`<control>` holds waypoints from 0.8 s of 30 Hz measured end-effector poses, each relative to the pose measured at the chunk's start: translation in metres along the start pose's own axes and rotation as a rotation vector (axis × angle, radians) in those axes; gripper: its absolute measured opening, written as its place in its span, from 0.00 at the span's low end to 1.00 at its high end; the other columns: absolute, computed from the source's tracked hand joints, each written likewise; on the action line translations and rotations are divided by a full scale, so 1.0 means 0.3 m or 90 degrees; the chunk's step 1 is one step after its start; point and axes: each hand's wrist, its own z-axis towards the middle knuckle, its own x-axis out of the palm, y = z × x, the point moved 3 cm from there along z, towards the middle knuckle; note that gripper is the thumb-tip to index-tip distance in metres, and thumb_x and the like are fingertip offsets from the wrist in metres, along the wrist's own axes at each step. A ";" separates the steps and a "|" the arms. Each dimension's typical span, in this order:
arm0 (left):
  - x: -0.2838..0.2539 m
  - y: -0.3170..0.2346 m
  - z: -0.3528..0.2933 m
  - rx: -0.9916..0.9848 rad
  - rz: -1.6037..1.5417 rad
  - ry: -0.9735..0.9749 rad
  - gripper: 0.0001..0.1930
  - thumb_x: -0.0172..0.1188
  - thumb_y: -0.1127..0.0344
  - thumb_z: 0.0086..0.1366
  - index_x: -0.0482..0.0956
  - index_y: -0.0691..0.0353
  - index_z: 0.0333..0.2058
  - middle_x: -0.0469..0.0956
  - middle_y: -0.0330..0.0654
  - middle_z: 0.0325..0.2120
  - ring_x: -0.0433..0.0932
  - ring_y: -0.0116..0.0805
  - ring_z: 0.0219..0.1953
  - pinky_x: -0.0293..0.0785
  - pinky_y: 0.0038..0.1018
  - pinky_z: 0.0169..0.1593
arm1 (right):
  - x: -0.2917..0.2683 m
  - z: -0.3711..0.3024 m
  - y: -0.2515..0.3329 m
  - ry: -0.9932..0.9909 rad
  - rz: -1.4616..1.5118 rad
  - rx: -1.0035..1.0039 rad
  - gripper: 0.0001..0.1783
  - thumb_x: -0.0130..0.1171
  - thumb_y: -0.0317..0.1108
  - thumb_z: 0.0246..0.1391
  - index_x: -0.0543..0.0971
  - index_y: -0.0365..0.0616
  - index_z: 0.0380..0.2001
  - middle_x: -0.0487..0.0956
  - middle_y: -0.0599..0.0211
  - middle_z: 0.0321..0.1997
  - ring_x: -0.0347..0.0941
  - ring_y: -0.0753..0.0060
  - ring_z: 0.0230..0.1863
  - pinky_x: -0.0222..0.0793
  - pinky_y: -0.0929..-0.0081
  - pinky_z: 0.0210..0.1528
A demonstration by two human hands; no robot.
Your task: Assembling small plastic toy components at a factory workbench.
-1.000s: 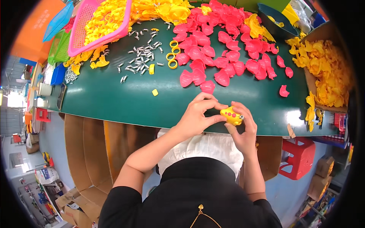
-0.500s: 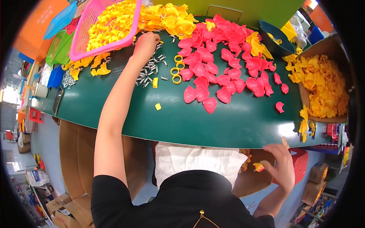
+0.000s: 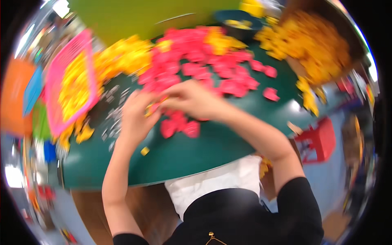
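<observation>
My left hand (image 3: 138, 114) and my right hand (image 3: 188, 99) meet over the green tabletop, smeared by motion. Both have curled fingers, with the fingertips close together. A small yellow ring (image 3: 148, 109) shows by the left thumb; I cannot tell whether it is held or lies on the table. Between the fingertips a bit of yellow and pink shows, too blurred to name. Pink curved plastic shells (image 3: 175, 122) lie beneath and beyond the hands. Small silver springs (image 3: 116, 108) are scattered left of my left hand. Nearer me is a small yellow square piece (image 3: 145, 151).
A pink basket (image 3: 92, 73) of yellow rings stands at the left, with yellow plastic pieces (image 3: 126, 55) beside it. A dark bowl (image 3: 245, 32) sits at the back. At the right is a cardboard box (image 3: 359, 67) of yellow pieces; below it, a red stool (image 3: 324, 141).
My left hand has left the springs and come toward me. My right hand has risen from beyond the table's near edge to meet it; the small yellow-and-pink piece beside it there has gone from view. The view has turned.
</observation>
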 end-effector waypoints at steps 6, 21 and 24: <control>0.006 0.112 0.048 -0.081 0.019 0.100 0.24 0.63 0.69 0.58 0.71 0.62 0.54 0.72 0.45 0.54 0.68 0.40 0.57 0.62 0.32 0.60 | -0.194 -0.391 0.043 -0.332 -0.083 -0.006 0.09 0.62 0.32 0.52 0.82 0.37 0.35 0.83 0.62 0.30 0.78 0.76 0.31 0.72 0.78 0.35; 0.068 0.635 0.142 -0.067 0.225 0.106 0.16 0.57 0.65 0.64 0.71 0.64 0.49 0.73 0.46 0.48 0.71 0.44 0.52 0.65 0.33 0.54 | -0.870 -1.112 -0.254 -0.886 -0.830 0.271 0.12 0.57 0.36 0.56 0.83 0.41 0.38 0.82 0.55 0.33 0.77 0.57 0.35 0.70 0.67 0.40; 0.032 0.532 0.129 -0.109 0.170 -0.004 0.15 0.54 0.65 0.67 0.70 0.65 0.49 0.74 0.43 0.43 0.73 0.37 0.46 0.66 0.27 0.51 | -0.735 -0.905 -0.208 -0.801 -0.643 0.199 0.11 0.57 0.35 0.55 0.82 0.41 0.38 0.81 0.59 0.34 0.76 0.62 0.37 0.69 0.70 0.43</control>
